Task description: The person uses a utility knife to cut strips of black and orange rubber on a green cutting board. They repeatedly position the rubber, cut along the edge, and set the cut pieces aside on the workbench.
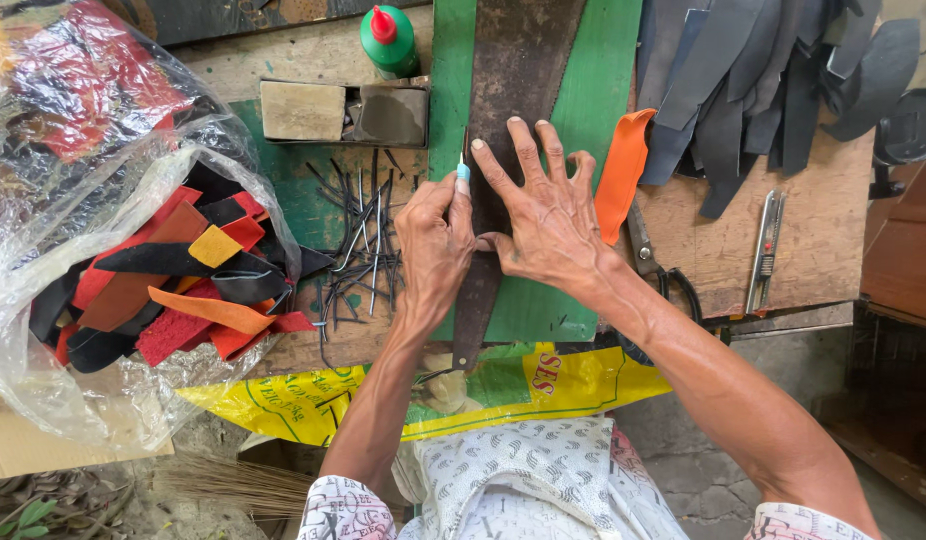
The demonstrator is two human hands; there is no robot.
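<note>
On the workbench (803,250) in front of you, the biggest thing is the clear plastic bag (53,300) at your left, lying open and spilling red, orange, black and yellow scraps (183,290). Next comes the green cutting mat (603,60) in the middle, and across it runs a long dark strip of leather (513,70), wide at the far end and tapering to a point toward you. At the far right a heap of dark cut strips (763,70) lies fanned out, with one orange piece (621,170) just beside your right hand. A yellow sack (313,400) hangs over the near edge of the bench.

Your right hand (548,215) lies flat and open on the dark strip, fingers spread, pressing it onto the mat. Your left hand (435,245) is closed around a thin knife with a pale blue collar (463,168), its tip against the strip's left edge just beside your right forefinger.

Left of the knife lies a scatter of thin dark offcuts (358,240). Behind them stand a small wooden box (343,112) and a green bottle with a red cap (388,40). Scissors (663,275) sit partly under your right wrist, and a utility knife (765,250) lies further right.
</note>
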